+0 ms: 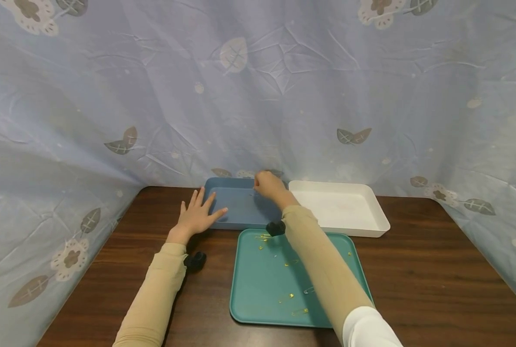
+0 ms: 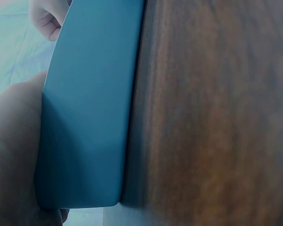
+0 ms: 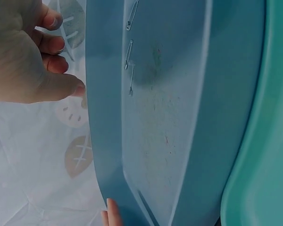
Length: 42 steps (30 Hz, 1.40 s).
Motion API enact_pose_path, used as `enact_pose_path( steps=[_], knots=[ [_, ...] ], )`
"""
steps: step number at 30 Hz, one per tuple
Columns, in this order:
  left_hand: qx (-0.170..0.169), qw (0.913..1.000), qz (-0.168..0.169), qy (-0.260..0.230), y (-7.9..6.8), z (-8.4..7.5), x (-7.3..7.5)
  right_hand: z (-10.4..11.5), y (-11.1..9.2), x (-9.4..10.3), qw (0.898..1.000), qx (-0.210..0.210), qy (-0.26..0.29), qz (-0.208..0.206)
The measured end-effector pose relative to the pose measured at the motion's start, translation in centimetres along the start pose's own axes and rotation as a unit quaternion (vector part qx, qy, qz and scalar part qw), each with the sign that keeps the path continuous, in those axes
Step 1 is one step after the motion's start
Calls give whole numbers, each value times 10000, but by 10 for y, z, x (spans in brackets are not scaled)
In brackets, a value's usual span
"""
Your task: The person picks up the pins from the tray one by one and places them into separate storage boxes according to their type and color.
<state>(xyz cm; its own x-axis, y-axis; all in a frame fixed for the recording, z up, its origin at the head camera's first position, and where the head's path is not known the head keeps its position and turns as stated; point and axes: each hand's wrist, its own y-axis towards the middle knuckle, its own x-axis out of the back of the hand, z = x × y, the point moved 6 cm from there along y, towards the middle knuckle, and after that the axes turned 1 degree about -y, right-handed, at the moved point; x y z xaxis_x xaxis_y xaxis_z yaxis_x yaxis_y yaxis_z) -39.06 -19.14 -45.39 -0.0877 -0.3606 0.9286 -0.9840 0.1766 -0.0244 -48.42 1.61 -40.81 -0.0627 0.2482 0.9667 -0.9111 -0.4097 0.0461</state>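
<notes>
A shallow blue tray (image 1: pixel 240 207) stands at the back of the table. My left hand (image 1: pixel 194 218) rests at its left end with the fingers spread and the thumb over the front corner. Above the tray's back right part hovers my right hand (image 1: pixel 270 185). In the right wrist view its fingers are loosely bent, the thumb stands apart from them, and nothing shows between them. Below, three silver safety pins (image 3: pixel 129 54) lie in a row along the tray's back wall. Gold safety pins (image 1: pixel 300 312) and a silver one (image 1: pixel 309 290) lie scattered on a green tray (image 1: pixel 258 289).
A white tray (image 1: pixel 340 207) stands to the right of the blue one. The green tray sits in front of both, partly under my right forearm. Dark wooden table (image 1: pixel 431 270) surrounds the trays, and a patterned cloth (image 1: pixel 258 111) hangs behind and at the sides.
</notes>
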Motion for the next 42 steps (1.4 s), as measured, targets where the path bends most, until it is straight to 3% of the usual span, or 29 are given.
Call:
enact_pose_path(
  steps=[9, 23, 42],
  knots=[
    [12, 10000, 49, -12, 0, 0, -1, 2, -9, 5, 9997, 202, -100, -65],
    [15, 10000, 24, 16, 0, 1, 0, 16, -39, 19, 9957, 788, -233, -431],
    [-33, 10000, -54, -45, 3, 2, -2, 18, -98, 35, 9890, 1372, -410, -360]
  ],
)
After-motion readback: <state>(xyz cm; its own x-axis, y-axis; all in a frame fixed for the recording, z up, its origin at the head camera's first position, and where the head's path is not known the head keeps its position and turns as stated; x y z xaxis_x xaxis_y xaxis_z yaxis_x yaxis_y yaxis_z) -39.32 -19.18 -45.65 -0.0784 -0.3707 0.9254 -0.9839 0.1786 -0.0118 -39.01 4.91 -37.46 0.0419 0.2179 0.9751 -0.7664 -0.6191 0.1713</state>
